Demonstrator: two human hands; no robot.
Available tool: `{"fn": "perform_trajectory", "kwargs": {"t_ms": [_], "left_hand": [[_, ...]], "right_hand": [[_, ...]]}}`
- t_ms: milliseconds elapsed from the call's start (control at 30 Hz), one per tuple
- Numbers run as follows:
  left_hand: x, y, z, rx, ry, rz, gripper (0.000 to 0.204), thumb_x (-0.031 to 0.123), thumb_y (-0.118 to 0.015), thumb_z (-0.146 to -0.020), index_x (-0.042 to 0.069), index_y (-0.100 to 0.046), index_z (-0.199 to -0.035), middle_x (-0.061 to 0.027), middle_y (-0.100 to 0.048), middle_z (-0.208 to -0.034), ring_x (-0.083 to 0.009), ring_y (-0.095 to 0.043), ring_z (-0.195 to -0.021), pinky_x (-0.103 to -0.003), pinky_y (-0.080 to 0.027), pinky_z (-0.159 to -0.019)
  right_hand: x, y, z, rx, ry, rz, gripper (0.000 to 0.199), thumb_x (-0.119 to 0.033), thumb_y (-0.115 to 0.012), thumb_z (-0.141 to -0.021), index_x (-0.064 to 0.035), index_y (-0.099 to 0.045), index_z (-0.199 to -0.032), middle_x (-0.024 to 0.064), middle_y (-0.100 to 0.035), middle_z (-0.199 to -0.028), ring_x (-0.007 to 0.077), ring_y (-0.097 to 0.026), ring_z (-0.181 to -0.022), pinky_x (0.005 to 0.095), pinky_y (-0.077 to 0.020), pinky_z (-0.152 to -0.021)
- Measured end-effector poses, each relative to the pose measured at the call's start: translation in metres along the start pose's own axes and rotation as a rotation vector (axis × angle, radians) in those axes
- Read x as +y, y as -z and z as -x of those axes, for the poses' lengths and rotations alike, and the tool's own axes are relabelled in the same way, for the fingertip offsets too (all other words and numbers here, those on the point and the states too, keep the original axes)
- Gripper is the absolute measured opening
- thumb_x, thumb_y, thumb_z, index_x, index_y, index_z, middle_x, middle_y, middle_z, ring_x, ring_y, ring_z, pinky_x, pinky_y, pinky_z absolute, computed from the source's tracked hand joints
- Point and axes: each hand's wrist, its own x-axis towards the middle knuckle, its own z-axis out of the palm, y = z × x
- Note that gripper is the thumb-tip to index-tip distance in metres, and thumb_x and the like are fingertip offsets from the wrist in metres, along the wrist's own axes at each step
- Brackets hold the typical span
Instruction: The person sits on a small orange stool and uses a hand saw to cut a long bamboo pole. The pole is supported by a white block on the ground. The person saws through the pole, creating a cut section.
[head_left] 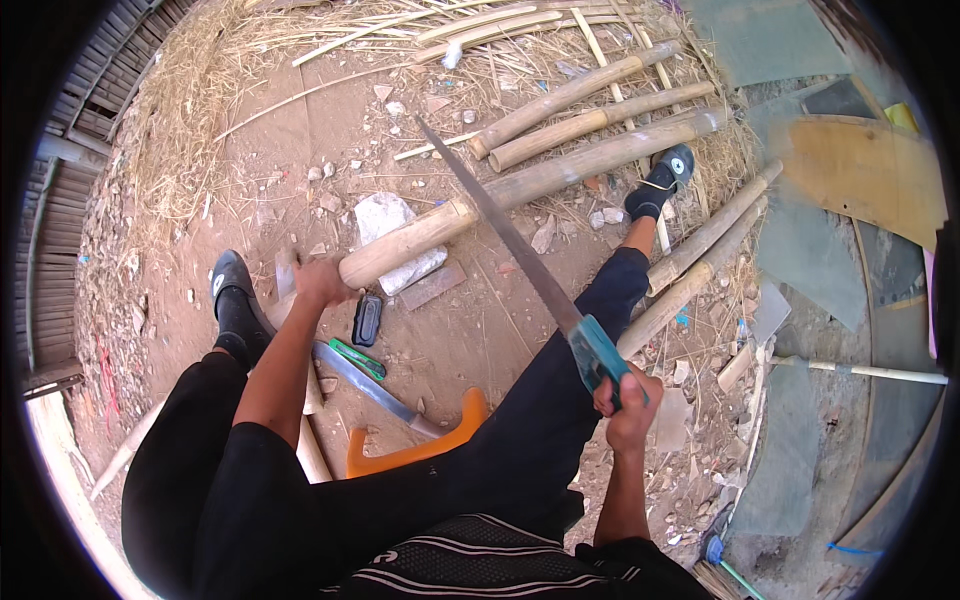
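A hand saw with a long tapering blade and a teal handle is in my right hand, whose fingers wrap round the grip. Its blade points up and to the left, passing over a thick bamboo pole; whether the teeth touch the pole I cannot tell. At the pole's near left end is my left hand, its fingers slightly blurred and partly hidden, so their grip is unclear. Under the pole lie a pale stone block and a smaller whitish block.
Between my legs lie a black case, a green-handled tool, a long knife and an orange plastic stool. More bamboo poles rest beyond, others at right. Grey sheets cover the right side.
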Motion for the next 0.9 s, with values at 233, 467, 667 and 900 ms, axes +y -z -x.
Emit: {"fn": "perform_trajectory", "kwargs": {"t_ms": [233, 467, 667, 900], "left_hand": [[0.032, 0.008, 0.021, 0.092, 0.001, 0.022, 0.08, 0.06, -0.084, -0.056, 0.027, -0.063, -0.126, -0.0061, -0.072, -0.116, -0.0332, -0.061, -0.119, -0.058, -0.029, -0.112], [0.088, -0.002, 0.012, 0.261, 0.032, 0.002, 0.07, 0.051, -0.084, -0.058, 0.02, -0.065, -0.119, -0.01, -0.071, -0.109, -0.0345, -0.055, -0.121, -0.058, -0.035, -0.103], [0.093, -0.022, -0.005, 0.58, 0.024, -0.028, 0.064, 0.045, -0.085, -0.058, 0.018, -0.065, -0.111, -0.0086, -0.065, -0.099, -0.0294, -0.055, -0.106, -0.05, -0.038, -0.089], [0.078, -0.028, -0.024, 0.629, -0.006, -0.016, 0.061, 0.039, -0.085, -0.057, 0.016, -0.063, -0.109, -0.0089, -0.062, -0.094, -0.0293, -0.055, -0.102, -0.047, -0.037, -0.085]], "right_hand": [[0.008, 0.086, 0.047, 0.128, 0.115, 0.155, 0.064, -0.056, -0.049, -0.095, -0.003, -0.046, -0.059, 0.0031, -0.041, -0.046, 0.0114, -0.039, -0.038, 0.027, -0.0285, -0.038], [0.046, 0.081, 0.019, 0.11, -0.035, 0.152, 0.052, -0.042, -0.052, -0.093, -0.0038, -0.048, -0.058, 0.0029, -0.045, -0.047, 0.0143, -0.046, -0.04, 0.0284, -0.0327, -0.043], [0.072, 0.06, -0.003, 0.051, -0.033, 0.174, 0.064, -0.055, -0.05, -0.093, -0.0034, -0.048, -0.056, 0.0027, -0.045, -0.046, 0.0116, -0.045, -0.04, 0.0268, -0.0324, -0.041], [0.084, 0.036, -0.007, -0.029, -0.076, 0.198, 0.06, -0.053, -0.05, -0.092, -0.0046, -0.049, -0.056, 0.002, -0.046, -0.046, 0.0116, -0.046, -0.04, 0.0268, -0.0342, -0.041]]}}
